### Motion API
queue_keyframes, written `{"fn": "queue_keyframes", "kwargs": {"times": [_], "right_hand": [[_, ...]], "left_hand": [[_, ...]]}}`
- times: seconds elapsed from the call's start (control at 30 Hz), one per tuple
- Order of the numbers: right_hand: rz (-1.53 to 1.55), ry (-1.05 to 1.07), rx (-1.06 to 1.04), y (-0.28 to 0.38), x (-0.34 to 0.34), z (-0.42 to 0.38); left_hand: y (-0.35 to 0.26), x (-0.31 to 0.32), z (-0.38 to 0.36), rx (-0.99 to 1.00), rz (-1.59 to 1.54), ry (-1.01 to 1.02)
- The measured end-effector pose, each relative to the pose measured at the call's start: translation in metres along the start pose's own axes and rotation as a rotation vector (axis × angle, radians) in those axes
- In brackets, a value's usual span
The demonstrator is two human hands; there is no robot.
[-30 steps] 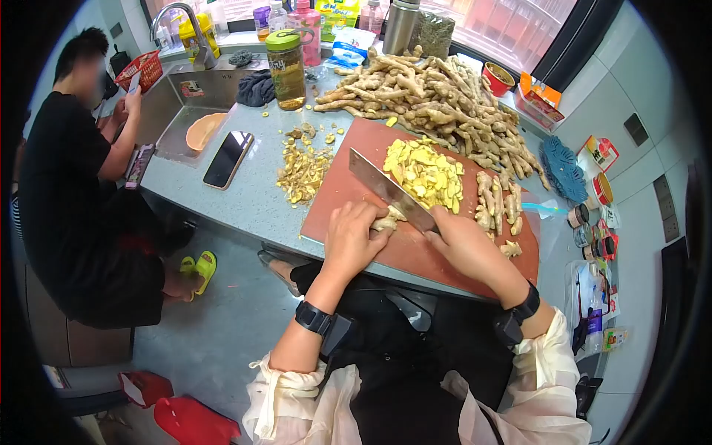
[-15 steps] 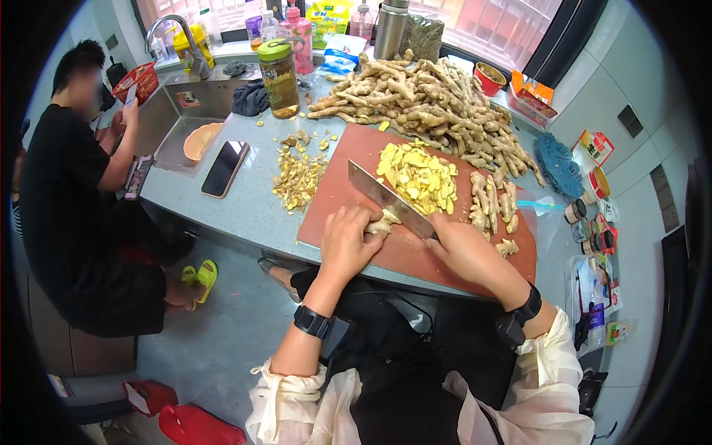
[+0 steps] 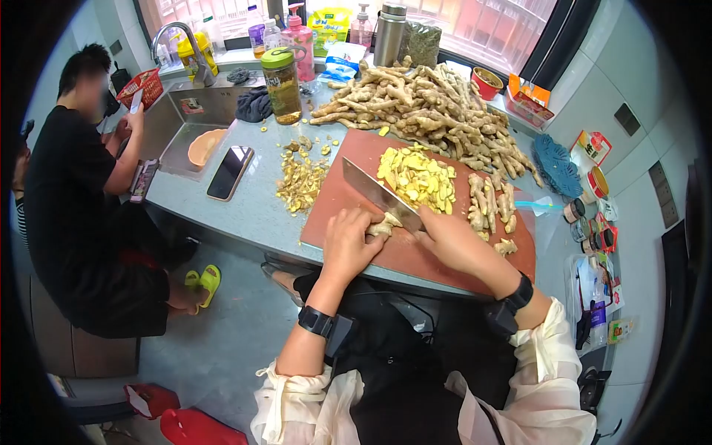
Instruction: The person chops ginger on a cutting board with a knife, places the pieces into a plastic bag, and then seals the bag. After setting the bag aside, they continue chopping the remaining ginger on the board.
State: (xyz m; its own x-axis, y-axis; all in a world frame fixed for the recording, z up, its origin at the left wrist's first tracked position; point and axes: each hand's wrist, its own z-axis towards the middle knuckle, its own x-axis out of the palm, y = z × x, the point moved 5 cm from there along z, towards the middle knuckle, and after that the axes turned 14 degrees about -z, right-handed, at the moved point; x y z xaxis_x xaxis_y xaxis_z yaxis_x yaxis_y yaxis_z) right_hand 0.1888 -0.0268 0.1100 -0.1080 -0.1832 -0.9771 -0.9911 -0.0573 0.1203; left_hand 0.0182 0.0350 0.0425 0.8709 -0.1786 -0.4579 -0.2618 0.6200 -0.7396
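Note:
My left hand (image 3: 350, 239) presses a piece of ginger (image 3: 383, 225) onto the red-brown cutting board (image 3: 334, 174), its fingers curled around the piece. In my right hand (image 3: 451, 239) is a cleaver (image 3: 380, 194), its broad blade slanting up to the left just beyond the ginger's cut end. A heap of yellow ginger slices (image 3: 417, 179) lies on the board behind the blade. To the right of it, several whole ginger pieces (image 3: 486, 206) rest in a group, with a smaller ginger knob (image 3: 506, 246) nearer to me.
Behind the board rises a large pile of ginger roots (image 3: 430, 107). Ginger scraps (image 3: 300, 182), a phone (image 3: 230, 172) and a green-lidded bottle (image 3: 281, 85) stand left, before the sink (image 3: 167, 119). Jars (image 3: 575, 211) line the right. A person (image 3: 89, 200) sits at left holding a phone.
My right hand and the cleaver have shifted slightly left and away from me, closer to the held ginger's end. My left hand keeps its hold on the ginger.

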Motion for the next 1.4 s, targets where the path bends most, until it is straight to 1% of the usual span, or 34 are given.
{"fn": "queue_keyframes", "kwargs": {"times": [0.13, 0.2, 0.4, 0.53, 0.63, 0.73, 0.83, 0.93, 1.0, 1.1, 1.33, 1.4], "right_hand": [[-0.004, 0.013, -0.016, -0.013, 0.002, -0.015], [0.009, 0.029, 0.014, -0.013, 0.000, -0.018], [0.002, -0.011, 0.020, 0.005, 0.007, 0.010], [0.040, -0.059, -0.018, 0.004, 0.013, 0.026], [0.075, -0.065, -0.026, -0.007, 0.008, 0.016], [0.086, -0.009, 0.023, -0.017, 0.008, -0.008], [0.138, -0.052, 0.020, -0.026, 0.008, -0.021], [0.179, -0.087, 0.043, -0.028, 0.003, -0.028], [0.170, -0.112, 0.006, -0.022, -0.008, -0.029], [0.139, -0.102, -0.024, -0.019, -0.007, -0.027], [0.064, -0.090, -0.035, -0.013, -0.009, -0.024], [0.002, -0.032, -0.013, -0.010, -0.009, -0.021]], "left_hand": [[0.001, 0.000, -0.001, 0.024, -0.008, -0.004], [0.001, 0.001, 0.000, 0.018, -0.008, 0.003], [0.000, 0.001, 0.001, 0.009, -0.003, 0.023], [-0.001, -0.001, 0.000, 0.016, -0.033, 0.010], [-0.002, -0.002, 0.000, 0.008, -0.026, 0.013], [-0.003, -0.002, 0.000, -0.007, -0.037, 0.002], [0.001, 0.000, -0.002, -0.046, -0.029, 0.006], [0.002, 0.000, -0.002, -0.019, -0.048, -0.009], [0.002, 0.000, -0.002, -0.020, -0.044, -0.007], [0.001, -0.001, -0.002, -0.014, -0.037, -0.013], [0.001, 0.000, -0.001, -0.010, -0.040, -0.014], [0.002, 0.001, -0.001, -0.010, -0.041, -0.016]]}}
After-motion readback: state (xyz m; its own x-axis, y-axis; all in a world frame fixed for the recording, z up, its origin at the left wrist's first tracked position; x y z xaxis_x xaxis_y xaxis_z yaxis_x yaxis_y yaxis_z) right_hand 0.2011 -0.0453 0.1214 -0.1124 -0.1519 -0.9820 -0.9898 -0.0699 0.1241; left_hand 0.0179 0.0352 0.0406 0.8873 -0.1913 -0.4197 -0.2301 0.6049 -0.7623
